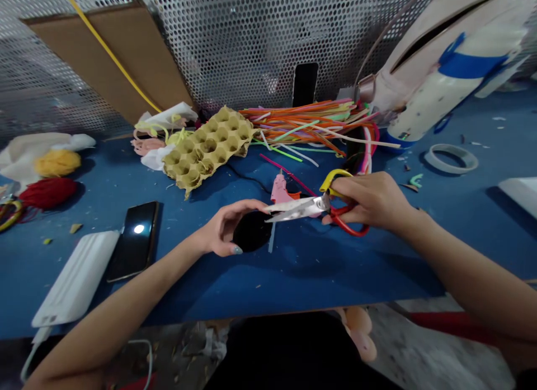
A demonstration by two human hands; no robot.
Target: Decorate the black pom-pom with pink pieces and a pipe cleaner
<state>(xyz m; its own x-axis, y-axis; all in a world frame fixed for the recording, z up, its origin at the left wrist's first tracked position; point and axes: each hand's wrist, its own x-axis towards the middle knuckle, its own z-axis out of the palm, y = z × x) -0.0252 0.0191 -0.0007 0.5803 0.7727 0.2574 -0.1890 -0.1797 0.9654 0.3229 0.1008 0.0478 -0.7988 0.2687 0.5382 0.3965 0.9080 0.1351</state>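
Observation:
My right hand [369,202] grips scissors [308,207] with one yellow and one red handle loop; the silver blades point left. My left hand [226,229] pinches a black round piece [251,232] just above the blue table, and the blade tips meet its upper edge. A pink glue gun [279,189] lies right behind the blades.
A cardboard egg tray [207,146] and a heap of coloured strips [306,124] lie further back. A phone [135,239] and a white power bank [78,278] sit at the left, with yellow and red yarn [52,177] beyond. A tape roll [451,158] lies at the right on the blue table [314,267].

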